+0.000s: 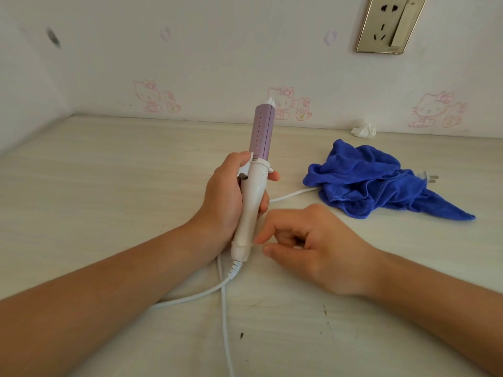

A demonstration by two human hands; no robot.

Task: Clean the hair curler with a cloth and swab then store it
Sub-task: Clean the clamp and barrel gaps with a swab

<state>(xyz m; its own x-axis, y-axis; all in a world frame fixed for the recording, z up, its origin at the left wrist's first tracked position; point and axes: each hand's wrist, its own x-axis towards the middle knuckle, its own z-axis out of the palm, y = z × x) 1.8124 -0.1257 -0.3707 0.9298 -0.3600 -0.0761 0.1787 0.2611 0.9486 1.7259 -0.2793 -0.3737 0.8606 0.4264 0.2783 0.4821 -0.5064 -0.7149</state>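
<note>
Left hand [223, 197] holds the curler [261, 131] upright over the table [109, 172], fingers [263, 206] wrapped round its white handle. Right hand [321, 248] is beside its base, fingers [275, 235] loosely curled, empty. Cloth [375, 183] lies right.

White cord [223, 322] cut off at the bottom edge, its far stretch hidden under the blue cloth [375, 180], plug [428, 177] half covered, wall socket [386, 23] cropped at top

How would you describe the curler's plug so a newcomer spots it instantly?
From the gold-framed wall socket at upper right, drop down to the heaped blue cloth. The plug pokes out from under the cloth's right edge. It is small, white, with two metal prongs pointing right, unlike the crumpled tissue farther back.
</note>
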